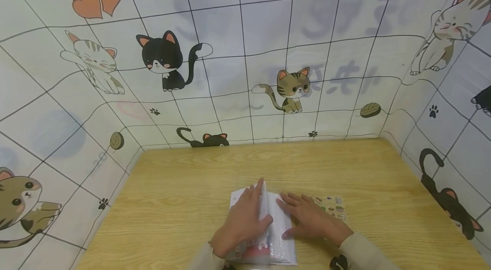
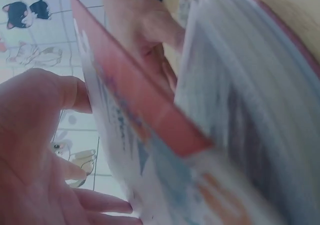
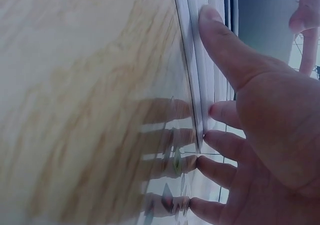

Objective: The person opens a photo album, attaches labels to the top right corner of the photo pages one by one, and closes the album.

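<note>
A book (image 1: 281, 248) with thick white pages lies partly open on the table in front of me. My left hand (image 1: 245, 214) lies along its raised left side, fingers extended; the left wrist view shows the thumb touching the red-edged, illustrated cover (image 2: 130, 95), which stands tilted away from the page block (image 2: 250, 60). My right hand (image 1: 307, 216) is spread over the right-hand pages, and in the right wrist view its thumb (image 3: 212, 17) touches the page edges. Beside and partly beneath that hand is a sheet of small food stickers (image 1: 337, 208).
The wood-grain table (image 1: 184, 185) runs back to a white tiled-pattern backdrop (image 1: 226, 57) printed with cats, which also stands at both sides. A black item (image 1: 339, 262) sits at the right wrist.
</note>
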Available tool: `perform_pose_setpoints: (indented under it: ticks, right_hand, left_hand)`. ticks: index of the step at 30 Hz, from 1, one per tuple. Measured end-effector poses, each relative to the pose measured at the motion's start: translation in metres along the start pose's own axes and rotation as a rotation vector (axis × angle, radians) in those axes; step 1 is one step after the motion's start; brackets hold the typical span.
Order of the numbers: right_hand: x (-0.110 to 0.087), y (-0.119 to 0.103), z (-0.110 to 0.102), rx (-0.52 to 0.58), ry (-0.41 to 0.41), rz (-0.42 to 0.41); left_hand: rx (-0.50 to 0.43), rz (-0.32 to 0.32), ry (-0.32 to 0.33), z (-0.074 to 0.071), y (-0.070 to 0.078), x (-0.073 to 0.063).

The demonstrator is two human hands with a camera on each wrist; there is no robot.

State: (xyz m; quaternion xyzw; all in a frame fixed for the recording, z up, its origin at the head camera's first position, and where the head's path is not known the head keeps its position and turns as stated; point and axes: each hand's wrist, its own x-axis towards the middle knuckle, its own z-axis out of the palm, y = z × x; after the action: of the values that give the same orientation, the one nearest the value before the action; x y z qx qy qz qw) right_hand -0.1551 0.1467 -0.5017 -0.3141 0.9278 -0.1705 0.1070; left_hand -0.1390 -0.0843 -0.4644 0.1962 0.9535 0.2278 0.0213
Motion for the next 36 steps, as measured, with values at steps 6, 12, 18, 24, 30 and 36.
perform_pose_setpoints:
  ticks: [6, 12, 18, 24, 30, 36]
  right_hand:
    - [0.001, 0.0, -0.001, 0.005, -0.005, -0.001]
    - [0.001, -0.001, -0.001, 0.007, -0.007, 0.004]
    - [0.001, -0.002, 0.0, 0.012, -0.007, 0.014]
    - [0.001, -0.002, 0.0, 0.013, -0.009, 0.015]
    - [0.0, 0.0, 0.0, -0.003, 0.004, -0.007]
    - [0.0, 0.0, -0.001, -0.012, 0.009, -0.031]
  left_hand:
    - [-0.102, 0.027, 0.027, -0.011, -0.006, -0.003]
    - [-0.178, 0.012, 0.048, -0.021, -0.009, -0.005]
    - [-0.217, 0.01, 0.058, -0.027, -0.014, -0.007]
    - [-0.298, -0.014, 0.047, -0.035, -0.022, -0.01]
    - [-0.454, -0.037, 0.045, -0.04, -0.029, -0.015]
    - [-0.602, -0.017, 0.047, -0.045, -0.035, -0.019]
